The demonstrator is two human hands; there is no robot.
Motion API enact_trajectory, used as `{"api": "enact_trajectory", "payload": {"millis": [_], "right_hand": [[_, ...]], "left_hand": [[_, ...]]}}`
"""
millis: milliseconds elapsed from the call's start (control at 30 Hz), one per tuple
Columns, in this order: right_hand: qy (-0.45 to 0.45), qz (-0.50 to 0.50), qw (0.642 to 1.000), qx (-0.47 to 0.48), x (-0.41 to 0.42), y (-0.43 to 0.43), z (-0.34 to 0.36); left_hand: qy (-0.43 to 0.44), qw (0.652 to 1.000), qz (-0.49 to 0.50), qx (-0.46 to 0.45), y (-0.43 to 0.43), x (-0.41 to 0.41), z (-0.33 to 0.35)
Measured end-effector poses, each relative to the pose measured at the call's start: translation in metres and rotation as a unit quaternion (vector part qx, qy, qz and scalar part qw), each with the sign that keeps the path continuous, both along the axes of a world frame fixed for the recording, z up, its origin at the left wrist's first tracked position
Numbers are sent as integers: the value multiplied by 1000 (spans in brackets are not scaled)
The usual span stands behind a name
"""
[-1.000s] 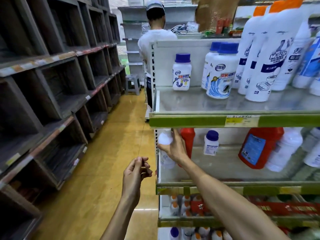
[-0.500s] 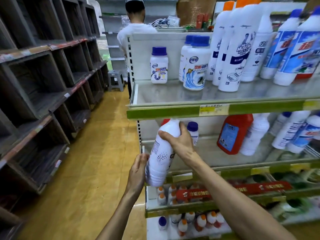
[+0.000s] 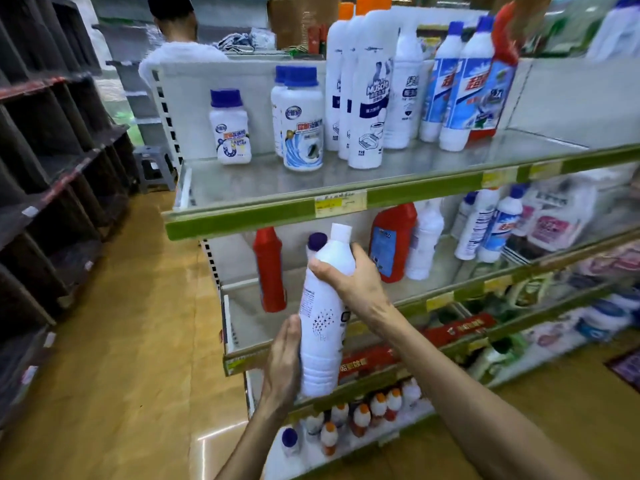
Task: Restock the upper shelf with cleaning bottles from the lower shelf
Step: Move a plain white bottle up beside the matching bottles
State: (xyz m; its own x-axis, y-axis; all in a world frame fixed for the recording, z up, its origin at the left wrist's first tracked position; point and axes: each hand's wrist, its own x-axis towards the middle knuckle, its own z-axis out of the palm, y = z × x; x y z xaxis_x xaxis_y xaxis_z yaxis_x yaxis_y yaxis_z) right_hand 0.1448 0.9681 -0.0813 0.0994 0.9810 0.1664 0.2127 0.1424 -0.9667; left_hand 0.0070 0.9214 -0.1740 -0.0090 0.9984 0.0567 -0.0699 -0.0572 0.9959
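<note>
A tall white bottle [image 3: 323,317] with a white cap is held upright in front of the lower shelf [image 3: 446,299]. My right hand [image 3: 353,278] grips its shoulder and neck. My left hand [image 3: 282,362] is pressed flat against its lower left side. The upper shelf [image 3: 263,216] above carries several white cleaning bottles, with bare surface at its front left. On the lower shelf stand a red bottle [image 3: 269,268], a small purple-capped bottle [image 3: 317,242] partly hidden behind the held one, a red jug [image 3: 393,242] and more white bottles.
Dark wooden cubby shelving [image 3: 52,202] lines the left side of the yellow-floored aisle [image 3: 131,341]. A person in a white shirt [image 3: 180,53] stands behind the shelf end, by a grey stool [image 3: 154,168]. Lower tiers hold small orange-capped bottles [image 3: 360,414].
My right hand took the white bottle off the lower shelf and pulled it out and upright. My left hand rose from a loose fist to press against the bottle's lower side. The camera swung right.
</note>
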Motion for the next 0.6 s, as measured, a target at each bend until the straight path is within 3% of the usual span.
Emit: {"api": "enact_trajectory", "payload": {"millis": [133, 233, 400, 600], "right_hand": [[-61, -11, 998, 24, 26, -13, 36], [-56, -6, 996, 65, 47, -15, 69], [22, 45, 996, 80, 83, 5, 117], [183, 146, 970, 58, 144, 43, 156]], "left_hand": [[-81, 996, -36, 3, -4, 27, 28], [-142, 986, -86, -13, 0, 50, 57], [-256, 956, -124, -77, 27, 88, 92], [-291, 924, -209, -133, 56, 154, 134]]}}
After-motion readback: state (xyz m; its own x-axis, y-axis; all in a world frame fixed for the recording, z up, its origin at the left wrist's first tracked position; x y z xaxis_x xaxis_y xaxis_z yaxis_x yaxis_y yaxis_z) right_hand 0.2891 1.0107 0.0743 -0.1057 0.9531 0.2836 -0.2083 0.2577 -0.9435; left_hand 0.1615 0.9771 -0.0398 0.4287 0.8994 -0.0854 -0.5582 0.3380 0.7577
